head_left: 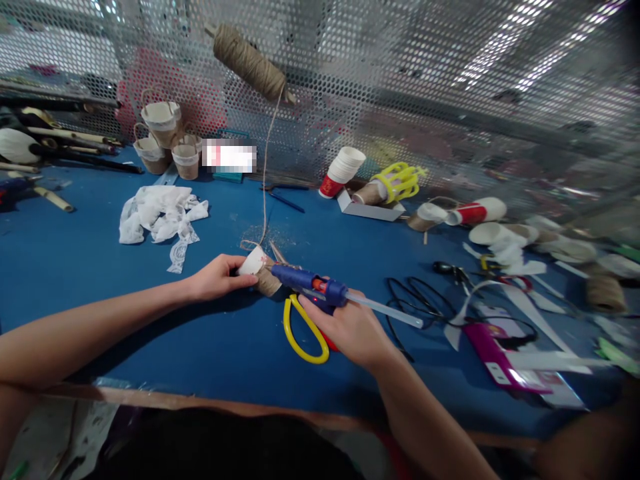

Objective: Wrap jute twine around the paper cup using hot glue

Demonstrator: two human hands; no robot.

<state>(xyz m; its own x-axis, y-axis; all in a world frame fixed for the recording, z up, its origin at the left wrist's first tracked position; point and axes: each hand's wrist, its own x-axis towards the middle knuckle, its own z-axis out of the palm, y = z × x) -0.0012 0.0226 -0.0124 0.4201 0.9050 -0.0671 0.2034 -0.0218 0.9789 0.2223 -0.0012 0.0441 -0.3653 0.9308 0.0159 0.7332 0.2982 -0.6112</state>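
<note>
My left hand (216,278) grips a small paper cup (254,263) lying on its side on the blue table (75,260), its lower part wrapped in jute twine. My right hand (350,328) is closed round a blue hot glue gun (313,288), its nozzle against the wrapped cup and a clear glue stick poking out behind. The twine (265,173) runs up from the cup to a spool (249,63) hanging on the mesh wall. Yellow-handled scissors (300,333) lie under my right hand.
White lace cloth (157,215) lies to the left. Twine-handled cup baskets (163,137) stand at the back left. Stacked paper cups (343,172), a yellow holder (400,181), black scissors (453,270), a black cable (415,300), a pink package (495,357) and scraps fill the right side.
</note>
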